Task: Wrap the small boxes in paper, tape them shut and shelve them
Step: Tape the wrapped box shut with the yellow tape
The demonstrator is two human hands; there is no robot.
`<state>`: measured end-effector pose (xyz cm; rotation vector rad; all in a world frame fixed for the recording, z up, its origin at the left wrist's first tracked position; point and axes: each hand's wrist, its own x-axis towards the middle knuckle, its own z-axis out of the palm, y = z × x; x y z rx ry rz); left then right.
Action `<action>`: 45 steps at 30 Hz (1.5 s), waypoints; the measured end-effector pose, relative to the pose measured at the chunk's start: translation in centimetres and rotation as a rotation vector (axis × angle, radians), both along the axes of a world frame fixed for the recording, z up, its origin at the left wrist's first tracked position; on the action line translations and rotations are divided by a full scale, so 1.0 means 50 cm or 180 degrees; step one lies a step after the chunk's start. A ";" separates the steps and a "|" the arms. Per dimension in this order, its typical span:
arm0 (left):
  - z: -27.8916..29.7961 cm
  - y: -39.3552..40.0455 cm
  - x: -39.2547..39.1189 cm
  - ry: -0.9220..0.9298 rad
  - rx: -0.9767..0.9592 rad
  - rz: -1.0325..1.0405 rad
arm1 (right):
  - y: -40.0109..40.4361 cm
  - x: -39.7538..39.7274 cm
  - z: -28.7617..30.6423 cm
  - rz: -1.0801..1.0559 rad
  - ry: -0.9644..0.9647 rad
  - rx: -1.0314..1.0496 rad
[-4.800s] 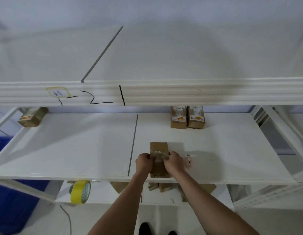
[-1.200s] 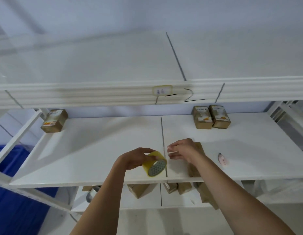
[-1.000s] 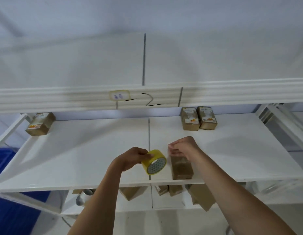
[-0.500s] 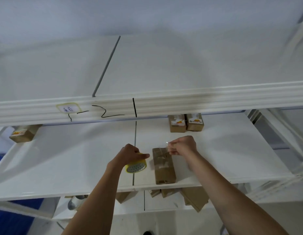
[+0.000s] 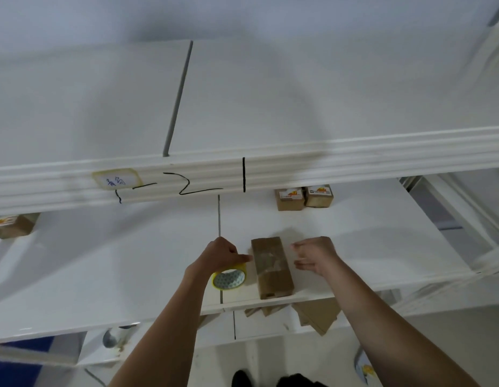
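Note:
A small box wrapped in brown paper [image 5: 272, 266] lies lengthwise near the front edge of the middle shelf [image 5: 131, 261], with clear tape across its top. My left hand [image 5: 219, 255] grips a yellow tape roll [image 5: 230, 279] just left of the box, and its thumb reaches the box's left edge. My right hand [image 5: 315, 255] hovers a little to the right of the box with loosely curled fingers pointing at it, holding nothing that I can see.
Two labelled brown boxes [image 5: 290, 199] [image 5: 318, 195] stand at the back right of the shelf, another box [image 5: 12, 226] at the far left. The upper shelf's front rail [image 5: 354, 160] overhangs. Brown paper sheets [image 5: 318, 314] and a second roll [image 5: 111, 337] lie on the lower shelf.
My right hand has let go of the tape end above the box and moved to its right side. My left hand has lowered the roll against the box's left edge.

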<state>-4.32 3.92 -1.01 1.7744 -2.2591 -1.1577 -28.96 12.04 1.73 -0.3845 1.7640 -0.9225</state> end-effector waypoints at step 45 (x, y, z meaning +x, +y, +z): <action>-0.033 0.010 -0.048 -0.0745 -0.0232 0.0174 | -0.016 0.014 -0.147 0.0828 0.1703 0.0466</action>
